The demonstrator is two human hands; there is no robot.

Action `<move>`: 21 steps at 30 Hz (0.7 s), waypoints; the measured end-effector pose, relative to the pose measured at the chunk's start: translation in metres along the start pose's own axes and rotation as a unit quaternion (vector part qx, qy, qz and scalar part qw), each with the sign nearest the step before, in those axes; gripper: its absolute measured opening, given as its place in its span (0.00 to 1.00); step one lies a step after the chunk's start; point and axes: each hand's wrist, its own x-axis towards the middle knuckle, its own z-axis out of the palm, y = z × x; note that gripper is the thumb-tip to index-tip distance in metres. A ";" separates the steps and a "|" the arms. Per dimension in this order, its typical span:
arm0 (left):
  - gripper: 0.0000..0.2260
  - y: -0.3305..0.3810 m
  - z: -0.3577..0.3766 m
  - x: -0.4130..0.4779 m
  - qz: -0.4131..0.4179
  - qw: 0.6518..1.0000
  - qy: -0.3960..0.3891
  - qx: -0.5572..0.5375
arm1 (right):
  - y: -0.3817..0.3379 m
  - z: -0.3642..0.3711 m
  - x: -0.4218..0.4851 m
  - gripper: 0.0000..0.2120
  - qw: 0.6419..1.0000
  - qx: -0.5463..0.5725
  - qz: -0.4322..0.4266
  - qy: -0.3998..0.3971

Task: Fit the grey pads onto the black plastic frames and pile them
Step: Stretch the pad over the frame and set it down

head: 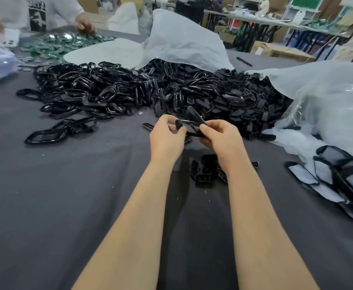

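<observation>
Left hand (167,136) and right hand (220,138) pinch the frame (187,123) in curled fingers over the surface (66,206), pad (194,114) tilted up at 12 o'clock, so uneven pressure could seat it crooked or flick it into the heap (234,101).

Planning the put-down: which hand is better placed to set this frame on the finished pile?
Likely the right hand: the finished pile lies on its side; the left hand would cross over.
</observation>
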 end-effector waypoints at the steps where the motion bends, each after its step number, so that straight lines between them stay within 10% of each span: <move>1: 0.08 -0.002 0.002 -0.003 0.003 1.000 0.001 0.003 | 0.004 -0.004 -0.001 0.04 1.000 0.013 0.011 0.018; 13: 0.10 0.005 0.002 -0.006 0.041 0.988 0.081 -0.121 | 0.008 -0.015 -0.005 0.07 0.990 -0.048 -0.032 0.132; 21: 0.03 0.008 -0.001 -0.006 0.041 0.963 0.145 -0.224 | 0.007 0.011 -0.017 0.17 0.925 -0.339 -0.161 -0.053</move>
